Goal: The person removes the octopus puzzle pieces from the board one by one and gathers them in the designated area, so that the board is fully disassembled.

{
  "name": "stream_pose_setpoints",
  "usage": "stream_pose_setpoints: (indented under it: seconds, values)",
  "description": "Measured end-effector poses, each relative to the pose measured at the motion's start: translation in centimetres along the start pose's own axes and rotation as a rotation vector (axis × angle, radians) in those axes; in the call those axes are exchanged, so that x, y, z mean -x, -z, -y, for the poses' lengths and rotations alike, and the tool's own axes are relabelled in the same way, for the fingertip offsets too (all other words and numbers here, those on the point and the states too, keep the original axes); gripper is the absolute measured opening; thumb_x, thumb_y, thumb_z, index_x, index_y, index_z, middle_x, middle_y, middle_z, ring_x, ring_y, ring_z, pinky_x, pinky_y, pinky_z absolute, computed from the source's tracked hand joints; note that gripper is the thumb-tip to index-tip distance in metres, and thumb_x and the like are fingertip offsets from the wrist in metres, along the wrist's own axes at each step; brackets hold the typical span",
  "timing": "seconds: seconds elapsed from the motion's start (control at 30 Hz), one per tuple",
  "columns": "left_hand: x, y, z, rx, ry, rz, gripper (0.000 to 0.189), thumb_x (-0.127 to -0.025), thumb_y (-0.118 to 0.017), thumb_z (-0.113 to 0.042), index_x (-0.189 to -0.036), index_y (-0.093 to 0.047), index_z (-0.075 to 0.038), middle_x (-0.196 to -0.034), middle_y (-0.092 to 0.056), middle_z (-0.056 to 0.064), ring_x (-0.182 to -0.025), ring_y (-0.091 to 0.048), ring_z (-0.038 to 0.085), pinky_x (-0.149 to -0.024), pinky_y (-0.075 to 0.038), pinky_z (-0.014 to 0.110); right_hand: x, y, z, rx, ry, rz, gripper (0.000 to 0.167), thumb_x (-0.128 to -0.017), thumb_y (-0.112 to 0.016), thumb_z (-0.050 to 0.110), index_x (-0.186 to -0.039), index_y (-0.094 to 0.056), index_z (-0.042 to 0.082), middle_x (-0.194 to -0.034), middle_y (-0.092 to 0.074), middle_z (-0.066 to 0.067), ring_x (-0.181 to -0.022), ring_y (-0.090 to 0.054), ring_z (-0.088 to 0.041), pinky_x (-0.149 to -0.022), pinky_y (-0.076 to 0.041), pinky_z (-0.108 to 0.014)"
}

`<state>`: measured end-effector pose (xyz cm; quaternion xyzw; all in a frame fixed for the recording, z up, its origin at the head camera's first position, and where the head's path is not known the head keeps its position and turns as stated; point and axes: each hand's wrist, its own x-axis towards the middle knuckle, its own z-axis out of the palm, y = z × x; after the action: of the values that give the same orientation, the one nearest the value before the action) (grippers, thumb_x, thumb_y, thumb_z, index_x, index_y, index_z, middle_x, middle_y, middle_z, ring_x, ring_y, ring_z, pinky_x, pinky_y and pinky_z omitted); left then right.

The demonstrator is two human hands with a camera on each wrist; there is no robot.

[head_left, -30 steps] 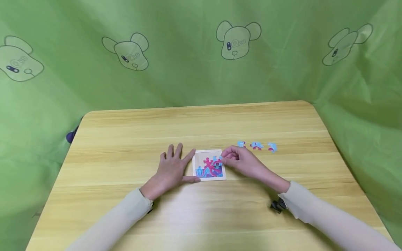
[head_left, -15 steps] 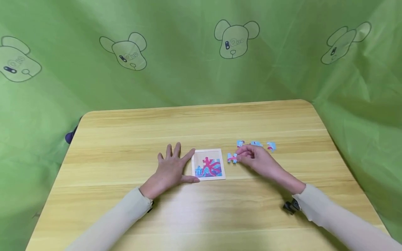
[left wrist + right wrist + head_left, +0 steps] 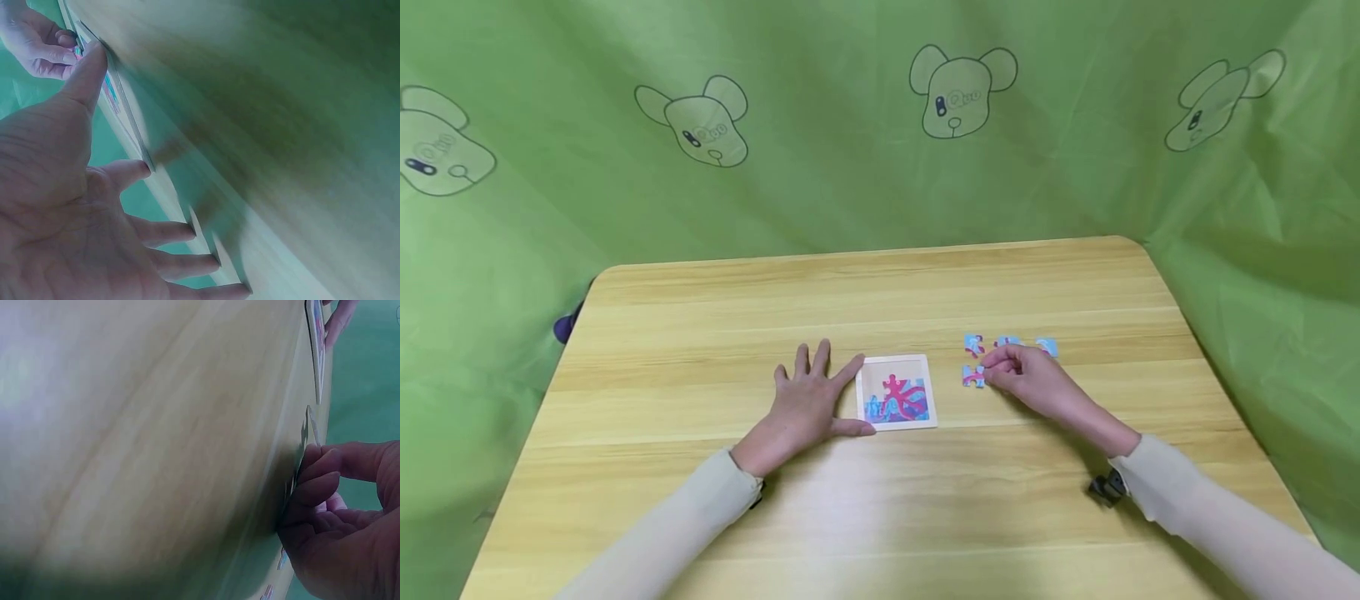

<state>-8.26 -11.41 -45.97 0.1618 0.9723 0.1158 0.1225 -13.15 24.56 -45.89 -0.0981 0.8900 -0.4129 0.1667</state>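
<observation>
A small square jigsaw puzzle tray (image 3: 906, 426) with a pale wooden rim lies mid-table. A red octopus on blue and purple fills its lower part; bare wood shows in the upper part. My left hand (image 3: 803, 408) is spread flat beside it, index fingertip and thumb at its left corners, as the left wrist view also shows. To the right of the tray, my right hand (image 3: 1037, 385) pinches a pink-and-blue puzzle piece (image 3: 972, 377) between thumb and fingers. In the right wrist view that puzzle piece (image 3: 314, 428) shows edge-on, tilted at the fingertips, close over the table.
Behind the right hand lie three more puzzle pieces in a row: a left one (image 3: 973, 345), a middle one (image 3: 1007, 341) and a right one (image 3: 1047, 346), the latter two partly covered by the hand. Green curtain (image 3: 850, 200) surrounds the wooden table (image 3: 722, 317).
My right hand has drawn the puzzle piece off the tray and away to the right, beside the loose pieces. The left hand has stayed at the tray's left side.
</observation>
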Motion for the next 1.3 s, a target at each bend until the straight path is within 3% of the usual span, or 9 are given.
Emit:
stream_pose_setpoints:
  seconds: [0.23, 0.4, 0.53, 0.87, 1.1, 1.3]
  values:
    - [-0.1, -0.1, 0.1, -0.004, -0.008, -0.005, 0.11, -0.083, -0.081, -0.077, -0.172, -0.04, -0.028, -0.171, -0.025, 0.034, -0.152, -0.025, 0.065, -0.107, -0.032, 0.085, 0.0, 0.3, 0.0, 0.083, 0.01, -0.024, 0.019, -0.106, -0.071, 0.013, -0.119, -0.07, -0.001, -0.094, -0.065, -0.005, -0.086, -0.057, -0.02, -0.076, -0.049, -0.028]
    - [0.0, 0.0, 0.1, 0.0, -0.006, 0.001, 0.109, -0.083, -0.081, -0.077, -0.172, -0.039, -0.028, -0.172, -0.025, 0.034, -0.153, -0.024, 0.065, -0.107, -0.032, 0.085, 0.1, 0.0, -0.2, 0.152, 0.095, -0.031, 0.028, -0.1, -0.081, 0.017, -0.119, -0.068, 0.0, -0.09, -0.06, -0.004, -0.079, -0.053, -0.019, -0.069, -0.044, -0.028]
    - [0.0, 0.0, 0.2, -0.001, -0.007, -0.002, 0.109, -0.083, -0.081, -0.076, -0.172, -0.04, -0.027, -0.171, -0.025, 0.034, -0.152, -0.025, 0.065, -0.107, -0.032, 0.085, 0.1, -0.1, -0.2, 0.184, 0.141, -0.024, 0.026, -0.097, -0.084, 0.014, -0.116, -0.07, 0.002, -0.09, -0.059, -0.004, -0.078, -0.052, -0.019, -0.068, -0.042, -0.029]
    - [-0.1, 0.0, 0.2, 0.002, -0.009, -0.004, 0.11, -0.083, -0.081, -0.077, -0.172, -0.039, -0.028, -0.172, -0.025, 0.034, -0.153, -0.024, 0.065, -0.107, -0.031, 0.085, 0.5, -0.1, 0.4, 0.209, 0.147, -0.037, 0.026, -0.097, -0.083, 0.012, -0.118, -0.071, 0.001, -0.091, -0.059, -0.005, -0.079, -0.05, -0.019, -0.069, -0.041, -0.03]
    - [-0.1, 0.0, 0.2, -0.014, -0.01, 0.003, 0.109, -0.083, -0.08, -0.078, -0.172, -0.039, -0.028, -0.172, -0.025, 0.033, -0.153, -0.025, 0.065, -0.108, -0.032, 0.085, 0.3, -1.0, 1.4, 0.141, 0.176, -0.079, 0.029, -0.098, -0.083, 0.011, -0.123, -0.072, 0.001, -0.09, -0.061, -0.004, -0.08, -0.053, -0.02, -0.069, -0.044, -0.027]
    - [-0.1, 0.1, 0.3, -0.01, -0.008, 0.006, 0.109, -0.084, -0.079, -0.078, -0.172, -0.039, -0.028, -0.172, -0.025, 0.033, -0.153, -0.024, 0.065, -0.108, -0.032, 0.085, -0.6, -2.5, 2.7, -0.018, 0.132, 0.035, 0.027, -0.1, -0.079, 0.01, -0.124, -0.072, 0.001, -0.088, -0.062, -0.003, -0.08, -0.055, -0.021, -0.07, -0.048, -0.025]
